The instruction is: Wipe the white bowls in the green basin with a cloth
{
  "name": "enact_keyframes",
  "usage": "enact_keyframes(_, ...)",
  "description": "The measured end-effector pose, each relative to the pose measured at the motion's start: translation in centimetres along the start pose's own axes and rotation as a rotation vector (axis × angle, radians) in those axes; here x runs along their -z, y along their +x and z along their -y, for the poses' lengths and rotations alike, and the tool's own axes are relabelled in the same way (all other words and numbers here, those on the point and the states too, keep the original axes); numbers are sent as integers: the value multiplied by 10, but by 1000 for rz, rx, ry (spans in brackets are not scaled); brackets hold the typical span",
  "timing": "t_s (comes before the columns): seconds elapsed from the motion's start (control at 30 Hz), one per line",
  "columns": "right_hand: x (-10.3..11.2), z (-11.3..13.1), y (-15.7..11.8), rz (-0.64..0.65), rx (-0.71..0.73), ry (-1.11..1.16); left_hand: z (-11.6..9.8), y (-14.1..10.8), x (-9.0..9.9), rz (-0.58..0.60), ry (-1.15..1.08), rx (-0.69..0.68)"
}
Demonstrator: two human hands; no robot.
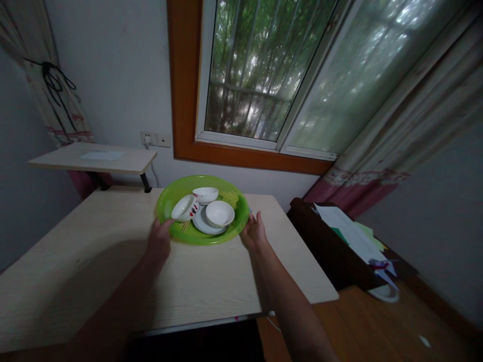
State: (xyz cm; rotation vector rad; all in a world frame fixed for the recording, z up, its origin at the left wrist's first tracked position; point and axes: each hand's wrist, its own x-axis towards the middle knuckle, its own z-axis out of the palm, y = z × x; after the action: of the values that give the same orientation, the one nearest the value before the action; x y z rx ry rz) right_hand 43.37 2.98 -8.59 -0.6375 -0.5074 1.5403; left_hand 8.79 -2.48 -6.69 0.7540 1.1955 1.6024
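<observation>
Near the table's (204, 281) far edge, both hands' fingers grip the green basin's (204, 241) rim — bare tabletop nearer.

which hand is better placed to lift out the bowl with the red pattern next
Left, I'd say: the left hand is at the green basin, close beside the red-patterned bowl. The right hand is at the opposite side, with another white bowl in between.

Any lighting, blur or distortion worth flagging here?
Head view: dim room, bright patches through the window; broad soft shadow across the left of the table; left hand blurred, right hand crisper; apparent wide-angle stretching, with the right-side curtain slanting strongly.
</observation>
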Motion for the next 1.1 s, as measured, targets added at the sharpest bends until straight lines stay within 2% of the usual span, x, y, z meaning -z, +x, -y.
enact_keyframes(0.07, 0, 0, 0, -9, 5, -5, -17, 23, 7, -34, 71, 37)
enact_keyframes(0.13, -1, 0, 0, -18, 1, -1, -28, 42, 3, -22, 61, 110)
enact_keyframes(0.23, -3, 0, 0, -18, 6, 5, -31, 56, -6, 31, 1, 171)
enact_keyframes(0.4, -11, 5, 5, 8, 1, -56, -22, 60, 1, 137, 1, 136)
enact_keyframes(0.53, -21, 12, 20, 22, -40, -109, -22, 64, 7, 128, 34, 136)
enact_keyframes(0.7, -25, 23, 45, 67, -108, -151, -29, 67, 3, 149, 37, 187)
enact_keyframes(0.8, -25, 28, 52, 47, -144, -166, -29, 67, 0, 127, 23, 177)
enact_keyframes(0.93, -27, 27, 44, 36, -144, -178, -24, 67, -1, 36, 47, 135)
enact_keyframes(1.1, -24, 12, 13, 34, -63, -154, -19, 68, 1, 32, 48, 105)
